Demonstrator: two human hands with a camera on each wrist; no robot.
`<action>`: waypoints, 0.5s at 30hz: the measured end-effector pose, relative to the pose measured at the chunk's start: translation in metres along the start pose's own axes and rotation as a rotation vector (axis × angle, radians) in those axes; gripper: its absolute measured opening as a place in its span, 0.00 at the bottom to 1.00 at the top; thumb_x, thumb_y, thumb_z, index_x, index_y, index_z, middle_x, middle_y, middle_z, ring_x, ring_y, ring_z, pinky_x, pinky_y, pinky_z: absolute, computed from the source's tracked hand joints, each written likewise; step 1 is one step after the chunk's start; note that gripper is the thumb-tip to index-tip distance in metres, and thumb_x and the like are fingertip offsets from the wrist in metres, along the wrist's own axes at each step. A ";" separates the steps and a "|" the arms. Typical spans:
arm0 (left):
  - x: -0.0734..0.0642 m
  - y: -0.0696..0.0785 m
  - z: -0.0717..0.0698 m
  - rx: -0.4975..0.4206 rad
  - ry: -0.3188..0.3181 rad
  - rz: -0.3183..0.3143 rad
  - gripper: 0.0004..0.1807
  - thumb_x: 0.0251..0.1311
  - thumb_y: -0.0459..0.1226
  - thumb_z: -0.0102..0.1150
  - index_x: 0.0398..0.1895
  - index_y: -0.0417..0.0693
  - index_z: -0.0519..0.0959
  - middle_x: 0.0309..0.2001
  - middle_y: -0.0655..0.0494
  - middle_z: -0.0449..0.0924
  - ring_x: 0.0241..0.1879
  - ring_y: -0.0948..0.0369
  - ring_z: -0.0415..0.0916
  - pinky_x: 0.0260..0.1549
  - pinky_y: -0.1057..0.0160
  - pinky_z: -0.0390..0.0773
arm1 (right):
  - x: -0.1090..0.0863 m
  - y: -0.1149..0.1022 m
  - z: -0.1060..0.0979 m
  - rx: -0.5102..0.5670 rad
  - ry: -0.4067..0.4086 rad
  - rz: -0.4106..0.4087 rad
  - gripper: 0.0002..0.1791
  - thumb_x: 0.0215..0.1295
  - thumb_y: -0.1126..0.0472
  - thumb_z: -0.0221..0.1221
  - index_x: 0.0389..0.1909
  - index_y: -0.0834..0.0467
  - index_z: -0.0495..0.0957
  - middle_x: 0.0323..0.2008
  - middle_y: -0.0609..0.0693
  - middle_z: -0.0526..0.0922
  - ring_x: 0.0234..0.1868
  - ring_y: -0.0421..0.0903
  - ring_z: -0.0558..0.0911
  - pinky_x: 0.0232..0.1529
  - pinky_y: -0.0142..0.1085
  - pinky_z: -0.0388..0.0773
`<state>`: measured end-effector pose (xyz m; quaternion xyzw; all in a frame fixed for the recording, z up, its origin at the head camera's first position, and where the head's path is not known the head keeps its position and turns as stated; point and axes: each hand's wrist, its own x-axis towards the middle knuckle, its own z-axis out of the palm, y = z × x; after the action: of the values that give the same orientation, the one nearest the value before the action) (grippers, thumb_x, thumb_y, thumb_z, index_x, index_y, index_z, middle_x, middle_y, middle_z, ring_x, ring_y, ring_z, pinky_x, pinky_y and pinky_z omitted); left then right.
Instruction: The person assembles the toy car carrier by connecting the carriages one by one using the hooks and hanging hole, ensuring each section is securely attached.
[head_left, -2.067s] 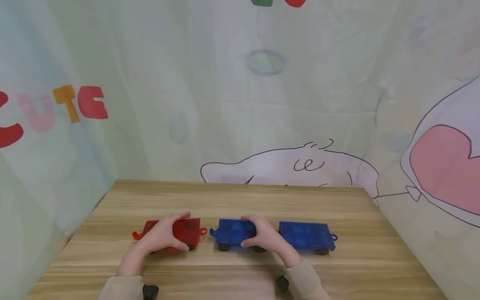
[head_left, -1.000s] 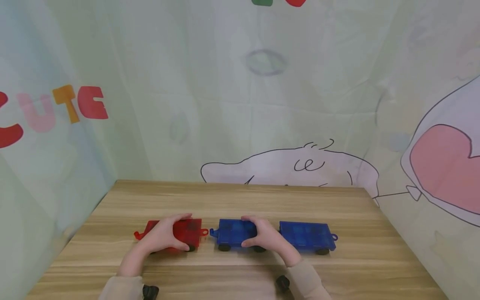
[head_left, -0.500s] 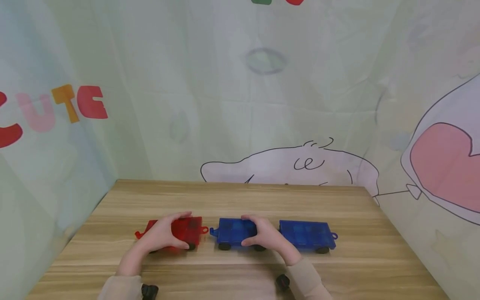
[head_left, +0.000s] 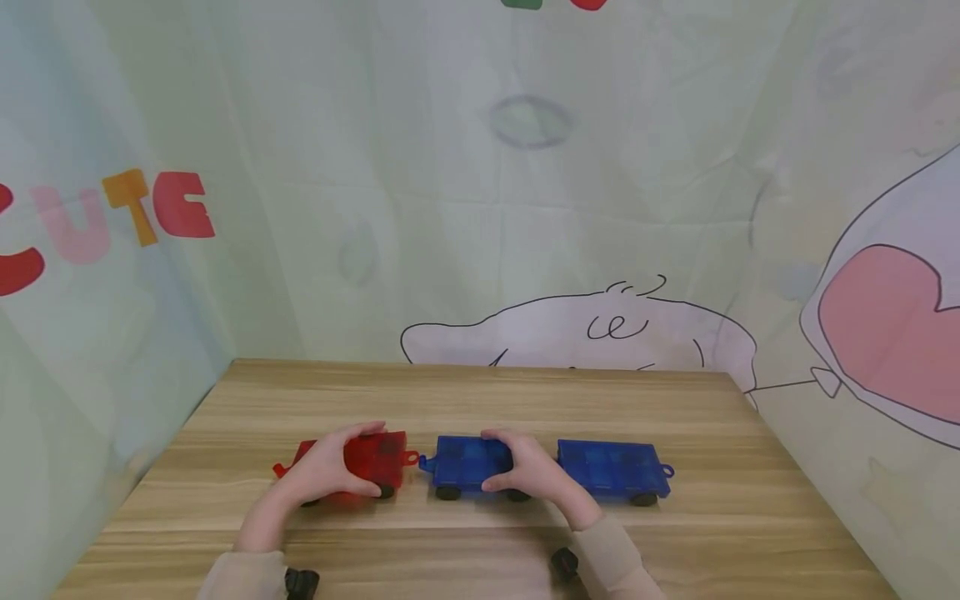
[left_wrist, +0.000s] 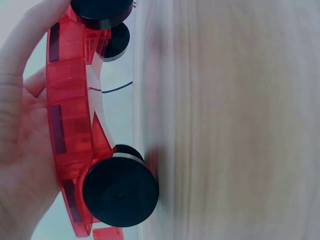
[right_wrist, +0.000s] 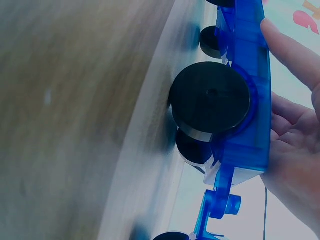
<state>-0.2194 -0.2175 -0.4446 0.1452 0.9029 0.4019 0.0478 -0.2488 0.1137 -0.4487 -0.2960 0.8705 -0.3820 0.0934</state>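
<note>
My left hand [head_left: 330,469] holds a see-through red toy train car [head_left: 381,461], thumb on its near side and fingers on the far side. A hook sticks out at its left end and a ring [head_left: 410,458] at its right. That right end looks slightly raised. The ring is at the tip of the hook [head_left: 427,462] on a blue toy train car [head_left: 461,463]; whether they touch I cannot tell. My right hand [head_left: 528,468] grips this blue car across its right part. In the right wrist view, a blue coupling [right_wrist: 220,200] appears to join it to the car behind.
A second blue train car [head_left: 611,468] stands in line at the right, with a ring at its right end. All stand on a wood-grain table [head_left: 480,400]. A printed cloth backdrop [head_left: 450,208] rises behind and at both sides.
My left hand has shifted the red car slightly right, and its ring end has come up a little. The gap to the blue hook has narrowed. My right hand and the blue cars stay in place.
</note>
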 end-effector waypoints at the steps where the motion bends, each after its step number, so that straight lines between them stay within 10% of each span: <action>1: 0.000 0.000 0.000 -0.002 0.000 0.004 0.51 0.40 0.46 0.80 0.68 0.40 0.67 0.63 0.41 0.72 0.60 0.45 0.69 0.51 0.48 0.78 | 0.000 0.000 0.000 -0.003 0.000 -0.001 0.40 0.53 0.59 0.72 0.65 0.69 0.68 0.65 0.63 0.72 0.68 0.60 0.69 0.68 0.56 0.64; 15: 0.002 0.002 0.004 -0.007 -0.003 0.008 0.50 0.40 0.47 0.80 0.68 0.40 0.67 0.63 0.41 0.72 0.59 0.46 0.69 0.49 0.49 0.79 | 0.001 0.000 0.001 -0.001 -0.005 0.010 0.39 0.54 0.58 0.72 0.65 0.67 0.68 0.65 0.61 0.72 0.69 0.59 0.69 0.68 0.55 0.65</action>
<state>-0.2204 -0.2127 -0.4454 0.1491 0.9008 0.4050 0.0483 -0.2492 0.1130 -0.4491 -0.2924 0.8719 -0.3804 0.0975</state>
